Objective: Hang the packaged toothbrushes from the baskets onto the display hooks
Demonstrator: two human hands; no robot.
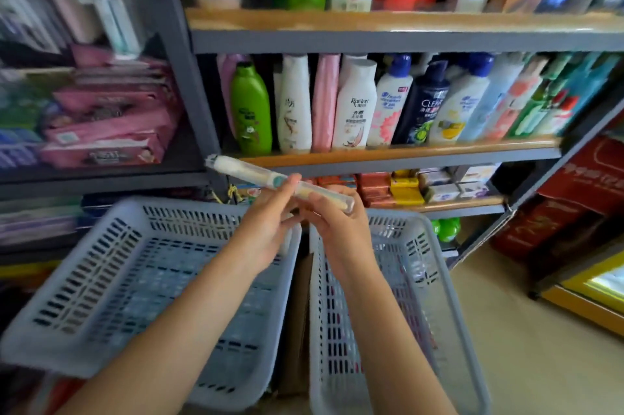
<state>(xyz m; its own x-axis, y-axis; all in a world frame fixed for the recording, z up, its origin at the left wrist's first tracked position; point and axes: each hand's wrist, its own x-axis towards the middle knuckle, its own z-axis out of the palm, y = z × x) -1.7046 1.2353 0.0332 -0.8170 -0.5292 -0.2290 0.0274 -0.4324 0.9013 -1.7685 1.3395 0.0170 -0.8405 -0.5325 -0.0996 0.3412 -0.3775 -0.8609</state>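
Note:
A packaged toothbrush (243, 173) in a clear tube is held nearly level in front of the shelves, above two grey slatted baskets. My left hand (270, 222) pinches its middle with thumb and fingers. My right hand (332, 222) grips its right end. The left basket (101, 279) and the right basket (415, 279) stand side by side below my forearms; blurred packages lie inside them. No display hook is plainly visible.
Grey metal shelves with wooden boards (388, 152) hold shampoo bottles (354, 103) right behind the toothbrush. Pink packets (108, 130) fill the left shelving. Boxed soaps (408, 191) sit on the low shelf. Red cartons (580, 198) stand at the right, on a tan floor.

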